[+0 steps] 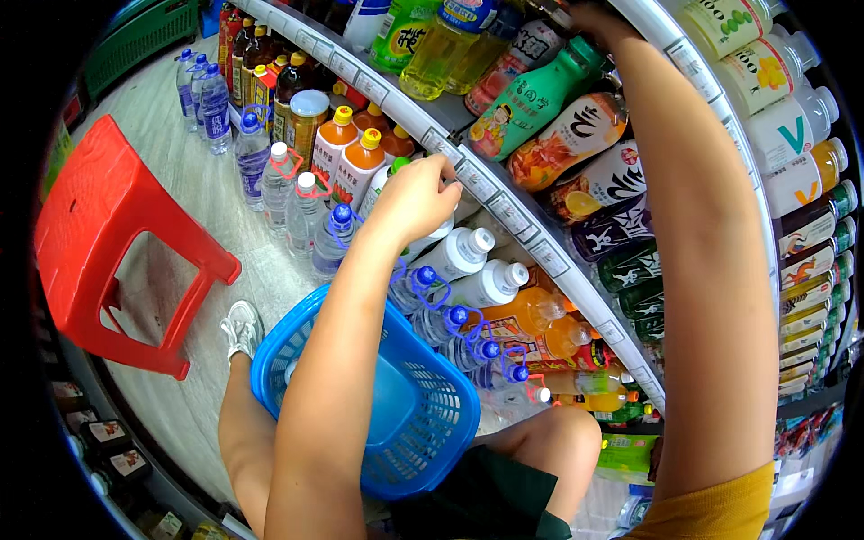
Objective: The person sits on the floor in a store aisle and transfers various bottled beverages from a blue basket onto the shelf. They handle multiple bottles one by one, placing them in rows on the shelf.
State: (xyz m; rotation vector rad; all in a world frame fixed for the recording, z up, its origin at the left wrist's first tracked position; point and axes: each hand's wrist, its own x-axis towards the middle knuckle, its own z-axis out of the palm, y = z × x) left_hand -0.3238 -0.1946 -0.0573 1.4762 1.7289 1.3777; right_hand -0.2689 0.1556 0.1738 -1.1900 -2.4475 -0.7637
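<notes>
My left hand [422, 196] is at the price-tag rail [513, 216] of a shelf, fingers curled against its edge. I cannot tell whether it grips the rail. Up among the bottles at the back of that shelf is my right hand [595, 21], dark and partly cut off, its fingers hidden. Just below it leans a green drink bottle [536, 101]. Beside that are an orange-labelled tea bottle [567, 142] and a lemon-labelled one [594, 182]. A blue plastic basket [466, 432] stands between my legs, partly covered by my left forearm.
A red plastic stool [88, 223] stands on the floor at left. Water bottles with blue caps [343, 216] and white bottles [466, 250] line the bottom shelf. An upper shelf [695, 64] holds more drinks at right. A green crate [138, 44] lies at the far left.
</notes>
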